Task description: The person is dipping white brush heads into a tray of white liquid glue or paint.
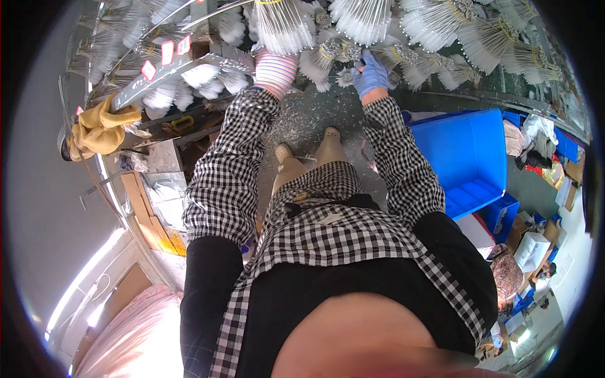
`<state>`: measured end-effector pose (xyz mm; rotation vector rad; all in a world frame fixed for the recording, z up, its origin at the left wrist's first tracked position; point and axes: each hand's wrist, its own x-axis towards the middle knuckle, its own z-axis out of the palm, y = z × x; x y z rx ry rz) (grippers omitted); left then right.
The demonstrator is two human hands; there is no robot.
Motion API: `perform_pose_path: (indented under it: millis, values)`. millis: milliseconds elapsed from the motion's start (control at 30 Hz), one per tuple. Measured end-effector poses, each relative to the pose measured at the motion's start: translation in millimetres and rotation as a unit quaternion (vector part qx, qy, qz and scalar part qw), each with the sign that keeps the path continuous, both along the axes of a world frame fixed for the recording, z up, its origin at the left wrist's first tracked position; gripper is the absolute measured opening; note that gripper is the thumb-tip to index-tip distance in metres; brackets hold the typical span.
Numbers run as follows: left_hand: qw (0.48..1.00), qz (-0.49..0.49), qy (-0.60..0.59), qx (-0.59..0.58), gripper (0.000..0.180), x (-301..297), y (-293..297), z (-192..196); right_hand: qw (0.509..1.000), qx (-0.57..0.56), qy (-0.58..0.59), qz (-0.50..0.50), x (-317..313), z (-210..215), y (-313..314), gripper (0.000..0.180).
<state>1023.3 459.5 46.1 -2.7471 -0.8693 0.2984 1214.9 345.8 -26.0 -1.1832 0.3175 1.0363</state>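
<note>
1. The left hand (275, 70) wears a striped knit glove and reaches up to a large bundle (282, 25) of thin white rods at the far edge of the desk (328, 107). The hand seems closed around the lower end of this bundle, but the fingers are hidden behind the rods, so I cannot tell how tight the grip is.
2. The right hand (370, 74) wears a blue glove. It is closed on a small tool (353, 63), and the tip is at a small bound bundle (345, 75) lying on the desk just beside the hand. The tool is too small to say what kind it is.
3. How far the work is, in my judgement: many tied bundles (479, 31) already lie fanned out along the far edge, to the right and to the left, each held with a yellow band. So a good part looks done. The one at the right hand is in work now, and the large one at the left hand looks not yet finished.
4. The rods are thin, straight and pale, almost translucent, and they spread like a fan from the bound end. The bound ends look grey and rough.
5. White chips (296, 123) cover the desk near the person's knees.
6. A blue crate (469, 151) stands at the right, and a yellow cloth (101, 129) lies at the left.
</note>
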Motion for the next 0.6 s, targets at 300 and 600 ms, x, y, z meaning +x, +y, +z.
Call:
perform_pose_path:
  millis: [300,600]
  values:
    - [0.984,0.141,-0.027,-0.106,0.023,14.9,-2.2,2.3,1.000,0.011,-0.005,0.021,-5.3,-23.2,0.8,0.014]
    - [0.981,0.151,0.069,-0.095,0.024,10.0,-2.6,-31.5,0.999,-0.020,0.016,0.040,-18.9,-50.8,4.7,0.006]
